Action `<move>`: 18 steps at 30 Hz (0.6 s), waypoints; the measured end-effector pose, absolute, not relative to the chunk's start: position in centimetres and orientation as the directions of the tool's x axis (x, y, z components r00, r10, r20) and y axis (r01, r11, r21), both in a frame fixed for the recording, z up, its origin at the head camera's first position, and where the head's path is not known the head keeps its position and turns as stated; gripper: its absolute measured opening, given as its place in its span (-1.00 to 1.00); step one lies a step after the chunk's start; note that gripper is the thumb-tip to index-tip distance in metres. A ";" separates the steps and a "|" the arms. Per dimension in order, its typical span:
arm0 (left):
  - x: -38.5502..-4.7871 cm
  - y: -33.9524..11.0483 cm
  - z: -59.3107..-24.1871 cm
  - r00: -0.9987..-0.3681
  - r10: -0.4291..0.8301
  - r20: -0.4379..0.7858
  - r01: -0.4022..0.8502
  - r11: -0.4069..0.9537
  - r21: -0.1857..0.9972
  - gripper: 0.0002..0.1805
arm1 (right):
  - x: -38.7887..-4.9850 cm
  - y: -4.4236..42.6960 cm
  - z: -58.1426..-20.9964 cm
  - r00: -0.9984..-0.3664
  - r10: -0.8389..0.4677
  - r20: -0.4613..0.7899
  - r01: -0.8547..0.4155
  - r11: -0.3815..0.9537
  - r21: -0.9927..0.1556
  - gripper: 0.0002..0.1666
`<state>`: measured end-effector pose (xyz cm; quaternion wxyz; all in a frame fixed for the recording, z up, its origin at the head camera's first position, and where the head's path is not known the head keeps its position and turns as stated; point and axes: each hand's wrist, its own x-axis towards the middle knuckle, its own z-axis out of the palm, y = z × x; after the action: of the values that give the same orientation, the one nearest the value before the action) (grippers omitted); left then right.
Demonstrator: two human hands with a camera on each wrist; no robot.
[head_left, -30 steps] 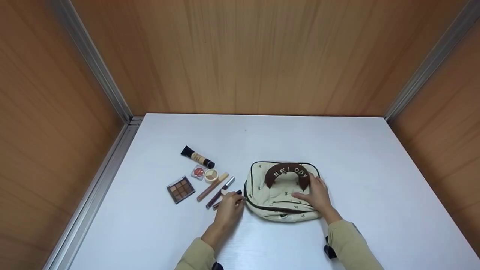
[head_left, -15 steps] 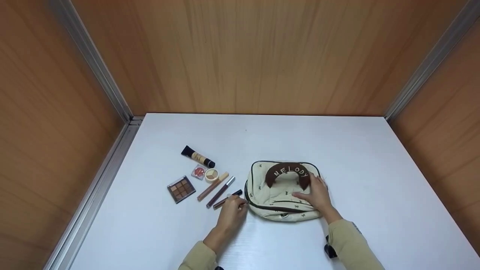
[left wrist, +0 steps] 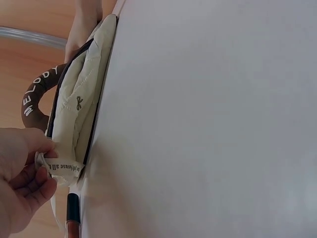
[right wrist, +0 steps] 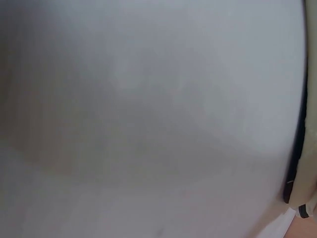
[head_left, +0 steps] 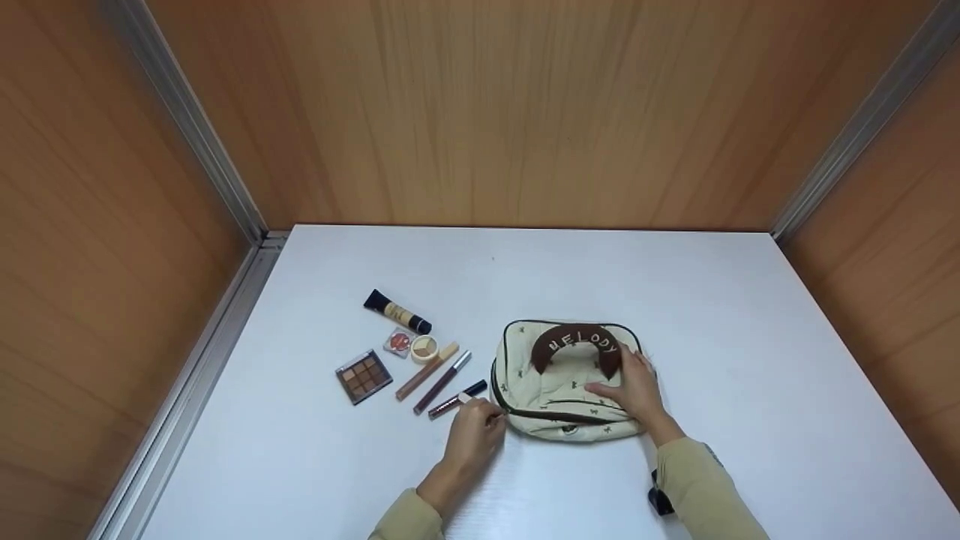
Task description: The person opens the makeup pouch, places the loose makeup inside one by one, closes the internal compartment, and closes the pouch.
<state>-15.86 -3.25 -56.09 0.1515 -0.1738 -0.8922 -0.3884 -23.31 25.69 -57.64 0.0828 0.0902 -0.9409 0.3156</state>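
Note:
A cream makeup bag [head_left: 551, 382] with a brown MELODY handle [head_left: 576, 337] and dark zip lies on the white table. At its front left corner my left hand [head_left: 474, 435] pinches a printed ribbon pull [left wrist: 63, 167] between thumb and fingers, as the left wrist view shows. My right hand [head_left: 637, 390] holds the bag's right side, thumb on top and fingers near the handle's end. Just left of the left hand lies a dark-capped tube [head_left: 457, 400]. In the right wrist view only an edge of the bag [right wrist: 309, 124] shows; the right hand's grip is hidden there.
Left of the bag lie a dark lip gloss tube [head_left: 442, 382], a tan tube [head_left: 426, 371], a round pot [head_left: 424, 349], a small red compact [head_left: 398, 342], an eyeshadow palette [head_left: 364, 377] and a foundation tube [head_left: 399, 312]. Wooden panels [head_left: 480, 112] enclose the table.
My left hand has moved right and toward the front along the bag's left edge, with the pull pinched, uncovering more of the dark-capped tube. My right hand has stayed in place.

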 end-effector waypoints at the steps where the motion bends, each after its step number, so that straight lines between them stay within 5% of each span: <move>1: -15.8 -3.2 -56.1 -0.894 0.192 0.405 0.427 0.635 0.643 -0.94 | -23.3 25.7 -57.7 -0.969 -0.119 0.218 -0.226 0.782 -0.580 0.18; 18: -15.1 -2.1 -55.8 -0.898 0.199 0.393 0.416 0.680 0.604 -0.94 | -23.2 25.5 -57.5 -0.969 -0.115 0.216 -0.223 0.779 -0.586 0.14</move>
<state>-15.06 -2.11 -55.83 0.1493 -0.1701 -0.9041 -0.3624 -23.23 25.52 -57.54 0.0845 0.0901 -0.9394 0.3199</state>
